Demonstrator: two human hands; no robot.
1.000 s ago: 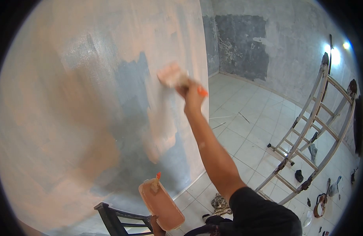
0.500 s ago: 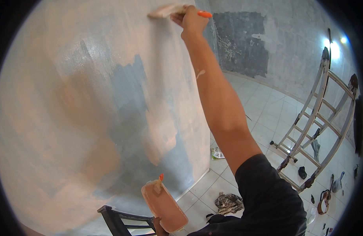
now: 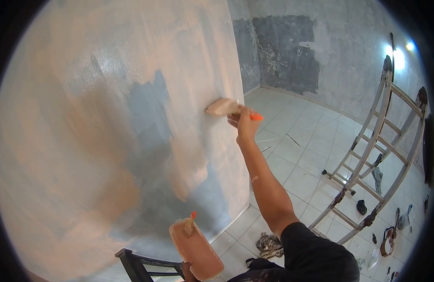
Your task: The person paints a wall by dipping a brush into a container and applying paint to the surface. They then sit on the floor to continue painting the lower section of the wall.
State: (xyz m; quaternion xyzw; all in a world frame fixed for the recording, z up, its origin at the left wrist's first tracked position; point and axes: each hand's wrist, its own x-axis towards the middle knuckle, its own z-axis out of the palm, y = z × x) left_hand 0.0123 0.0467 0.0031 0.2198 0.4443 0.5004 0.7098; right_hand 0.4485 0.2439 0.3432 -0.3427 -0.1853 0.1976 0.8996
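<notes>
My right hand (image 3: 246, 123) is closed round the handle of a wide paintbrush (image 3: 222, 107) with an orange handle end. The bristles touch the wall (image 3: 193, 70) near its right edge. Patches of peach and grey cover this wall. At the bottom, my left hand (image 3: 187, 271) grips the lower left side of a rectangular paint tray (image 3: 198, 249) holding peach paint. A second, smaller brush with an orange handle (image 3: 193, 215) rests at the tray's upper end.
A metal ladder (image 3: 379, 136) stands at the right on white floor tiles (image 3: 292, 145). Below the tray is a dark chair (image 3: 132, 263). A crumpled cloth (image 3: 269, 245) and a black item (image 3: 362, 207) lie on the floor, with several small things further right.
My right hand and the brush have moved down and slightly right along the wall from near its top. My left hand and the tray have hardly moved.
</notes>
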